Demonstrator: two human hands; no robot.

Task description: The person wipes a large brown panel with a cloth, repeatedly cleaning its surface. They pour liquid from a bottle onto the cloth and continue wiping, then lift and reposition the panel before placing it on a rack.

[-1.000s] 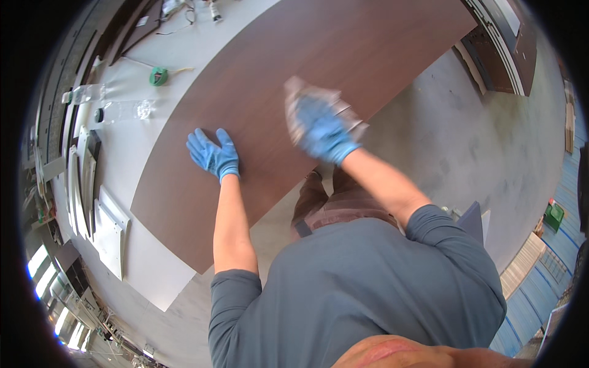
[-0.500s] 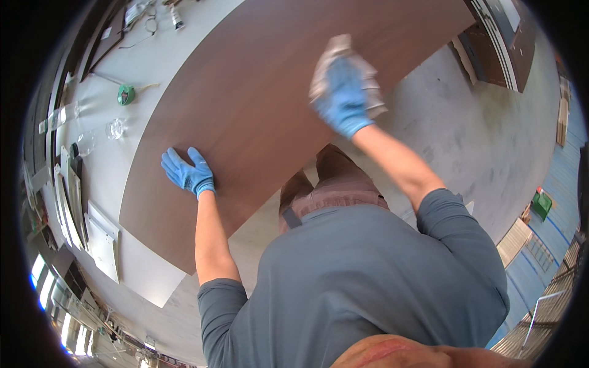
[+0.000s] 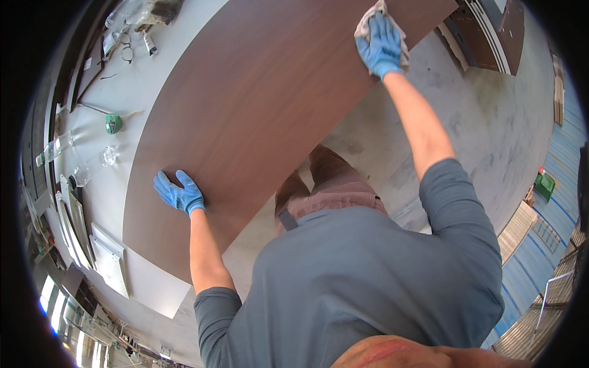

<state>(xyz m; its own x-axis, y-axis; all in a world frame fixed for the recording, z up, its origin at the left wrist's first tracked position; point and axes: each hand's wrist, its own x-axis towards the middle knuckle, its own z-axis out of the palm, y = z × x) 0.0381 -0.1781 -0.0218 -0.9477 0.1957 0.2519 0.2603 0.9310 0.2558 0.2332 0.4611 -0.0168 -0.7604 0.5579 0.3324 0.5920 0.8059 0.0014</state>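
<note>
Head view: fingers spread, my blue-gloved left hand (image 3: 180, 194) touched brown curve-edged panel (image 3: 257, 104), right hand (image 3: 381, 49) pressed beige cloth (image 3: 364, 26), one o'clock; coverage unclear.

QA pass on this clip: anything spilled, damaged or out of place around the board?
No spill or damage that I can make out on the brown board. Mildly odd: two clear bottles lie on their sides on the pale table left of it, rather than standing upright.

Reddish-brown board (image 3: 264, 98), blue gloves (image 3: 180, 195)
</note>
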